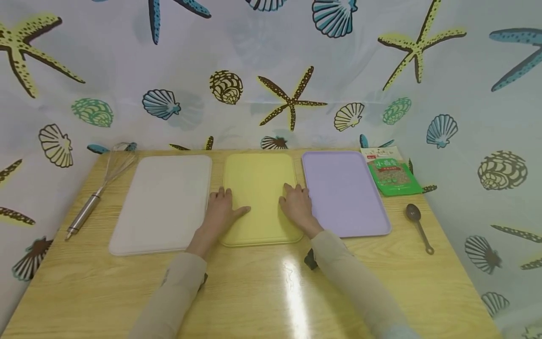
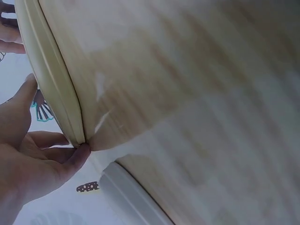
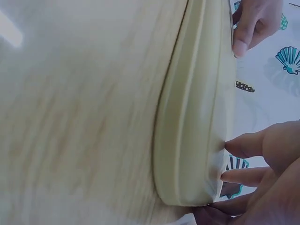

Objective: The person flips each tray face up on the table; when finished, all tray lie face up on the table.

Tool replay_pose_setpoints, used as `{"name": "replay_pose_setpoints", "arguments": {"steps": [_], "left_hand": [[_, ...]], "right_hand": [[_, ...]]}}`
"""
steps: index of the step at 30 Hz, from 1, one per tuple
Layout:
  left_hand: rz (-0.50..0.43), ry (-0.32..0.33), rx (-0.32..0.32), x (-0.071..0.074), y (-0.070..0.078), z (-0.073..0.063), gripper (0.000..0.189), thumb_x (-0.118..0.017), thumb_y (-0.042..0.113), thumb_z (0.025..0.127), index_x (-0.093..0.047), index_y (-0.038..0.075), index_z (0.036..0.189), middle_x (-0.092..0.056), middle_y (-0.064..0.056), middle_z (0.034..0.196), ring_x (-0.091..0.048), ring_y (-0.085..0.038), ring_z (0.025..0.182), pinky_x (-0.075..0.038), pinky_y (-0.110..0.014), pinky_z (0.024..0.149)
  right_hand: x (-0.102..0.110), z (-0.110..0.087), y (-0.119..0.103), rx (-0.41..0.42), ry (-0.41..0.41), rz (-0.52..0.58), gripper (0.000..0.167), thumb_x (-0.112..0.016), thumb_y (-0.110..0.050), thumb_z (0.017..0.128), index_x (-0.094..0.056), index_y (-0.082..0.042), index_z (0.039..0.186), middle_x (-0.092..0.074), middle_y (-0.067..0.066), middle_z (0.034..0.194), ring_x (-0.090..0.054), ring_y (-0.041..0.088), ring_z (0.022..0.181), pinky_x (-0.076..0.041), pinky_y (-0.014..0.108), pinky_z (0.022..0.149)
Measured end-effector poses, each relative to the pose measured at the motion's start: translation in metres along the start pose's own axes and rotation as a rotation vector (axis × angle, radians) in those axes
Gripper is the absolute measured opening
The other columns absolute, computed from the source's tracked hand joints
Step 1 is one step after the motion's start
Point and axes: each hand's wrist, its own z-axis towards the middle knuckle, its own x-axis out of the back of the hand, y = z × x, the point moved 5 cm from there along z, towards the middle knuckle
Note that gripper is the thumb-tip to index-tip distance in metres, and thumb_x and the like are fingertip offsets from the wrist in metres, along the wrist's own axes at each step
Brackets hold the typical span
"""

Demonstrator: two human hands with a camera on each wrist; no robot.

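A yellow rectangular tray (image 1: 259,197) lies flat on the wooden table between a white tray (image 1: 165,202) and a purple tray (image 1: 345,193). My left hand (image 1: 220,212) touches the yellow tray's left edge with its fingers, the thumb spread over the tray. Over its right side rests my right hand (image 1: 298,205), fingertips on the surface and rim. In the right wrist view, two fingertips of the right hand (image 3: 262,173) meet the tray's inner face while others reach its outer edge. Fingertips of the left hand (image 2: 42,159) touch the yellow rim (image 2: 56,75) in the left wrist view.
A whisk (image 1: 95,197) lies at the table's left side. On the right are a green and white packet (image 1: 391,174) and a dark spoon (image 1: 417,223). A cloth (image 1: 271,56) with shells and starfish hangs behind the table and along its sides.
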Motion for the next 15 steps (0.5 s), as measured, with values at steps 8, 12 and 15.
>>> {"name": "replay_pose_setpoints", "arguments": {"steps": [8, 12, 15], "left_hand": [[0.046, 0.004, -0.021, 0.0017, 0.0029, 0.0034, 0.087, -0.065, 0.045, 0.090, -0.033, -0.021, 0.137, -0.029, -0.041, 0.142, -0.036, -0.051, 0.123, -0.036, -0.055, 0.104], [0.052, -0.006, -0.014, 0.0021, 0.0017, 0.0043, 0.087, -0.066, 0.045, 0.089, -0.034, -0.021, 0.136, -0.031, -0.041, 0.141, -0.037, -0.050, 0.123, -0.038, -0.055, 0.103], [0.033, -0.023, -0.005, 0.0012, 0.0003, 0.0040, 0.088, -0.065, 0.046, 0.089, -0.032, -0.020, 0.138, -0.027, -0.041, 0.143, -0.034, -0.051, 0.127, -0.035, -0.055, 0.106]], "right_hand": [[0.0019, 0.0042, 0.0035, -0.072, -0.008, 0.222, 0.052, -0.061, -0.010, 0.090, -0.048, -0.001, 0.139, -0.053, 0.023, 0.130, -0.044, 0.038, 0.108, -0.046, 0.043, 0.080], [0.0059, 0.0061, 0.0060, -0.128, -0.024, 0.388, 0.057, -0.060, -0.007, 0.085, -0.046, -0.001, 0.140, -0.051, 0.021, 0.135, -0.041, 0.035, 0.106, -0.045, 0.035, 0.070], [0.0097, 0.0061, 0.0095, -0.156, -0.034, 0.482, 0.055, -0.060, -0.007, 0.087, -0.046, -0.001, 0.140, -0.048, 0.023, 0.136, -0.044, 0.027, 0.089, -0.043, 0.029, 0.061]]}}
